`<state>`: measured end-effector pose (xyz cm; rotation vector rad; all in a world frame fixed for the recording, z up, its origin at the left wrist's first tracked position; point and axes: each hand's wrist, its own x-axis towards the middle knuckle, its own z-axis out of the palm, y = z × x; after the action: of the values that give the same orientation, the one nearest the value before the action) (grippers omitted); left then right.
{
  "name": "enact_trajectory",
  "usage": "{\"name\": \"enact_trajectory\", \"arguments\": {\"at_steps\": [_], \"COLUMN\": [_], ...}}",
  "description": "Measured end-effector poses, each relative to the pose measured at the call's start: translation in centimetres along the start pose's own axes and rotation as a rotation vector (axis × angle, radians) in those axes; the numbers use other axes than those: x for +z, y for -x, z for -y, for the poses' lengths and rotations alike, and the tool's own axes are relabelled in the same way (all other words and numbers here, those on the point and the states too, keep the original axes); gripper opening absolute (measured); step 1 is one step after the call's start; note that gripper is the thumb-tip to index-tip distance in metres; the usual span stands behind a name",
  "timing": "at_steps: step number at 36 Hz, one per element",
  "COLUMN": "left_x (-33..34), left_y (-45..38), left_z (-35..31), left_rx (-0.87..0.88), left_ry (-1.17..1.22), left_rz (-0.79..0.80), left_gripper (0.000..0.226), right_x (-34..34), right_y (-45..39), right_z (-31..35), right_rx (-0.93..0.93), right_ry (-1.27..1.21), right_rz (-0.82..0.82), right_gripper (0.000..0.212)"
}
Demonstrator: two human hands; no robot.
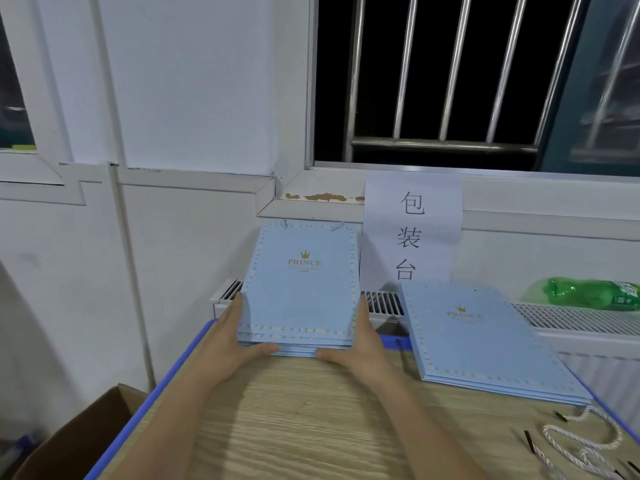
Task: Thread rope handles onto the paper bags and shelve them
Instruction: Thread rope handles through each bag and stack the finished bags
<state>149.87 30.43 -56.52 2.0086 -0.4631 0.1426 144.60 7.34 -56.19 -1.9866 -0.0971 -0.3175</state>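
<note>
A stack of flat light-blue paper bags with a gold crown and "PRINCE" print leans tilted against the wall at the table's far edge, rope ends showing at its top. My left hand grips its lower left side, thumb under the bottom edge. My right hand grips the lower right side the same way. A second stack of the same bags lies flat on the table to the right. Several white rope handles with black tips lie at the table's right front.
The wooden table has a blue rim. An open cardboard box stands on the floor at the left. A green plastic bottle lies on the white radiator at the right. A paper sign hangs under the barred window.
</note>
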Motion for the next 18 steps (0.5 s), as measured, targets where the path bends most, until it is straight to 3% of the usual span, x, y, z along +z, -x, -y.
{"name": "enact_trajectory", "arguments": {"at_steps": [7, 10, 15, 18], "left_x": [0.2, 0.2, -0.1, -0.1], "left_y": [0.0, -0.1, -0.1, -0.1], "left_z": [-0.3, 0.1, 0.5, 0.4], "left_rx": [-0.041, -0.040, -0.035, -0.042], "left_ry": [-0.047, -0.062, -0.227, -0.216], "left_rz": [-0.118, -0.107, 0.005, -0.006], "left_gripper": [0.098, 0.100, 0.125, 0.122], "right_x": [-0.1, -0.1, 0.1, 0.2], "right_y": [0.4, 0.2, 0.1, 0.2], "right_z": [0.2, 0.1, -0.2, -0.1], "right_rx": [0.000, 0.007, 0.028, 0.026], "right_ry": [0.033, 0.053, 0.079, 0.091], "right_rz": [0.020, 0.029, 0.038, 0.025], "right_gripper": [0.110, 0.112, 0.119, 0.124]}}
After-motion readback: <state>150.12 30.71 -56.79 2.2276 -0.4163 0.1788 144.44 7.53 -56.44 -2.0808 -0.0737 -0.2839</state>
